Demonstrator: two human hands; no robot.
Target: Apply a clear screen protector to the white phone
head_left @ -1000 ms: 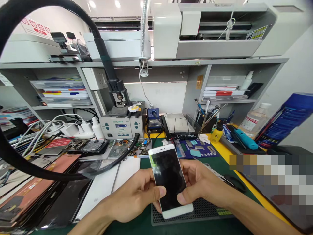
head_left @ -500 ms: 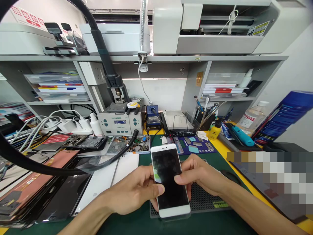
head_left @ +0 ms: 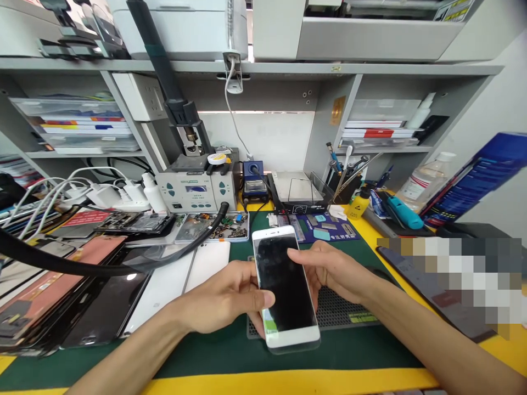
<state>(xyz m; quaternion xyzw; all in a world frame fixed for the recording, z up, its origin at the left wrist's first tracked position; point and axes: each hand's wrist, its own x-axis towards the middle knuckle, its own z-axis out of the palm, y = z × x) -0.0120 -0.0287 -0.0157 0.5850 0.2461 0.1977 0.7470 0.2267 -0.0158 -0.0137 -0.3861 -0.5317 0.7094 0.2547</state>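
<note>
A white smartphone (head_left: 287, 291) with a dark screen is held upright in front of me, tilted slightly back. My left hand (head_left: 230, 299) grips its left edge, with the thumb lying on the glass and the fingers behind. On the other edge, my right hand (head_left: 333, 269) has its thumb on the upper part of the screen and its fingers curled behind the phone. A clear, thin layer sticks out past the phone's bottom end. Green and white patches show near the screen's lower left corner. Beneath the phone is a dark perforated mat (head_left: 343, 310).
A grey rework station (head_left: 197, 189) with a black hose (head_left: 181, 263) stands at the back left. Phone panels (head_left: 102, 307) are stacked on the left. A tray of small parts (head_left: 234, 227) lies behind the phone. A yellow bottle (head_left: 359, 203) and tool holder (head_left: 343, 178) stand right.
The view has tipped downward, so the bench's front edge shows. My right thumb has slid up the screen. The left hand keeps its hold, and the green patch now appears lower on the glass.
</note>
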